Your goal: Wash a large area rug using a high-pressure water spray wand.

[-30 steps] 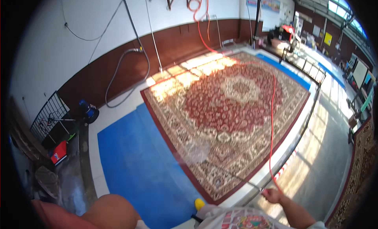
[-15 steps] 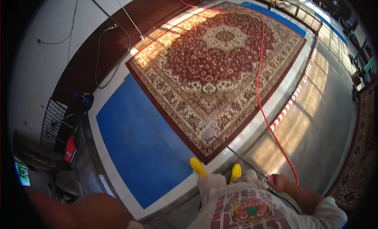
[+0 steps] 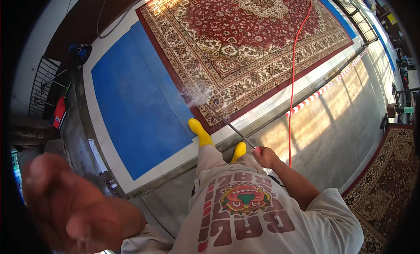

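My right hand (image 3: 267, 157) is closed round the red grip of a pressure washer wand (image 3: 237, 132), whose thin metal lance points forward over the near corner of a red and cream patterned rug (image 3: 245, 40). A white fan of water spray (image 3: 199, 95) hits the rug's border by its left edge. My left hand (image 3: 70, 201) is raised close to the camera at the lower left, slightly blurred. Its fingers and thumb are apart with nothing between them. A red hose (image 3: 292, 79) runs across the rug and down behind my right forearm.
A blue mat (image 3: 135, 101) lies left of the rug on a white-tiled platform (image 3: 116, 155). My yellow boots (image 3: 200, 130) stand at its edge. Red-and-white tape (image 3: 313, 99) marks the floor to the right. Another patterned rug (image 3: 380, 188) lies at the lower right.
The spray has moved from the rug's near corner toward its left edge. My left hand has come up into view at the lower left. The view has tilted further down.
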Tool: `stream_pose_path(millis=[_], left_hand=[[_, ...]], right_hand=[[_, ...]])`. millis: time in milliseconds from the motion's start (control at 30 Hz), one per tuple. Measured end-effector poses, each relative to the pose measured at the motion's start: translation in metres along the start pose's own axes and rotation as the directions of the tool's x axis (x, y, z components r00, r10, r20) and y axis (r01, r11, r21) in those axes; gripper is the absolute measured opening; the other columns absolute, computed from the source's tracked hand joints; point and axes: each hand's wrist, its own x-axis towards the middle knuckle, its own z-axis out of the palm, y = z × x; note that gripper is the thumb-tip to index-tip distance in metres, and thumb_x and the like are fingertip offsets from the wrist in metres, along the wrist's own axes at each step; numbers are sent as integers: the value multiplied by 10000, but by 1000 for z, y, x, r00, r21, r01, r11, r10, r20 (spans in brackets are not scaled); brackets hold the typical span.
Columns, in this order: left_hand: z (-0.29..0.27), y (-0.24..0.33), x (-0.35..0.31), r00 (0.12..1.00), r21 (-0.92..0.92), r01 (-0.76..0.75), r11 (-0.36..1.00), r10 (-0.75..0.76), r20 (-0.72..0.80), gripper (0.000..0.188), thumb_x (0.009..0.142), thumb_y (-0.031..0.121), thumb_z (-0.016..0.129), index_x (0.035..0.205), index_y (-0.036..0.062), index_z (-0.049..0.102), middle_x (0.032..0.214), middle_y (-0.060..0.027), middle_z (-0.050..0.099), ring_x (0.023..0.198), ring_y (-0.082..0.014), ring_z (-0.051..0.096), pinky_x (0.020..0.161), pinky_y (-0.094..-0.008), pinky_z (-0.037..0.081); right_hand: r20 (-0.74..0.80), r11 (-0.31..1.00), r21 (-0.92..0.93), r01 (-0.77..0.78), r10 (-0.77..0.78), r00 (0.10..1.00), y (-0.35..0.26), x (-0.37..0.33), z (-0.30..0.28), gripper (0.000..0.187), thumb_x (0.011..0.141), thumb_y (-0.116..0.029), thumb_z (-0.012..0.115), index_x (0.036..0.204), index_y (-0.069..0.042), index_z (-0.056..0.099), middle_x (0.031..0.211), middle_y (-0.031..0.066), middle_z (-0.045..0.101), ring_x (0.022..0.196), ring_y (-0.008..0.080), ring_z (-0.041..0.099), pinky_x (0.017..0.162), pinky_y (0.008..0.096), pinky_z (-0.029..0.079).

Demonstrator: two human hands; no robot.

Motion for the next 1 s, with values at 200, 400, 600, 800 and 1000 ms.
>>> stream_pose_path(millis=[200, 400, 600, 800, 1000], left_hand=[[178, -98, -199, 345, -259, 934, 247, -813, 470, 309, 897, 137, 543, 1184, 24, 532, 921, -46, 608, 769, -84, 536, 682, -233, 443], [272, -98, -480, -295, 316, 948, -43, -493, 818, 440, 768, 273, 635, 1140, 47, 568, 934, -118, 659, 841, -258, 628, 746, -350, 478], [278, -139, -525, -388, 376, 919, -118, -438, 811, 408, 787, 265, 624, 1091, -2, 573, 915, -142, 656, 755, -244, 630, 680, -340, 492], [275, -222, -447, -463, 173, 856, -486, -576, 674, 267, 855, 179, 564, 1082, 39, 575, 838, -75, 641, 668, -147, 584, 568, -269, 466], [285, -274, -400, -526, 195, 824, -531, -592, 611, 277, 862, 195, 560, 1096, 48, 568, 856, -70, 643, 662, -140, 576, 544, -272, 454]], right_hand=[[-66, 995, 92, 35, -29, 997, -42, 25, -14, 487, 876, -451, 468, 753, 14, 546, 631, 193, 551, 622, 319, 555, 612, 394, 430], [47, 984, -89, -158, 162, 986, -72, 21, -43, 576, 879, -516, 428, 770, 26, 588, 694, 263, 582, 749, 417, 586, 671, 428, 458], [100, 950, -170, -264, 283, 954, -93, 80, -53, 712, 863, -613, 362, 724, 43, 602, 726, 280, 592, 788, 425, 588, 708, 442, 454], [18, 983, -29, -180, 181, 983, -144, 161, -57, 627, 887, -529, 415, 723, 53, 577, 693, 268, 576, 714, 399, 575, 680, 417, 441], [-102, 994, 64, -87, 93, 990, -177, 252, -69, 624, 892, -514, 416, 690, 56, 571, 640, 255, 560, 658, 373, 575, 636, 432, 431]])
